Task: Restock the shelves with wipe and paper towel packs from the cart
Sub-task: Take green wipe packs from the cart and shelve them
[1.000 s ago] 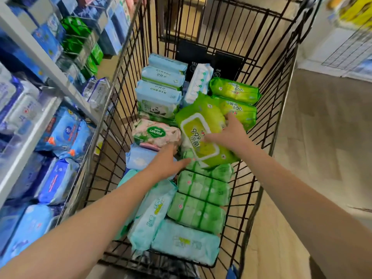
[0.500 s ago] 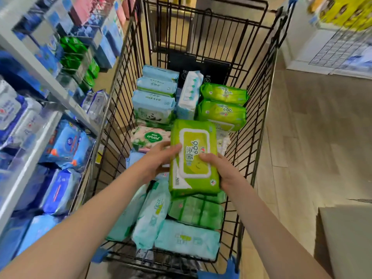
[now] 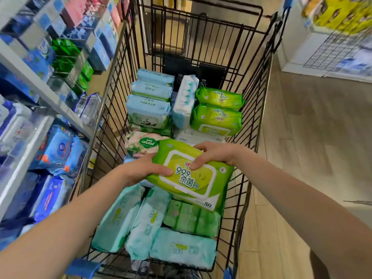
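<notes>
A lime-green wipe pack (image 3: 198, 182) with a white lid label is held above the black wire cart (image 3: 259, 125), tilted with its far end to the upper left. My left hand (image 3: 145, 168) grips its left edge and my right hand (image 3: 213, 154) grips its top edge. Below lie more packs: two matching green packs (image 3: 218, 111) at the far right, light blue packs (image 3: 150, 101) at the far left, a pink-and-green pack (image 3: 141, 143), and mint and green packs (image 3: 181, 234) at the near end.
Shelves (image 3: 36, 83) on the left hold blue, white and green wipe packs close beside the cart. Wood-look floor (image 3: 314, 137) runs along the right. A white display (image 3: 330, 37) with yellow packs stands at the far right.
The green pack has risen out of the cart and turned from upright to slanted. My left hand came onto its left edge and my right hand shifted to its top edge.
</notes>
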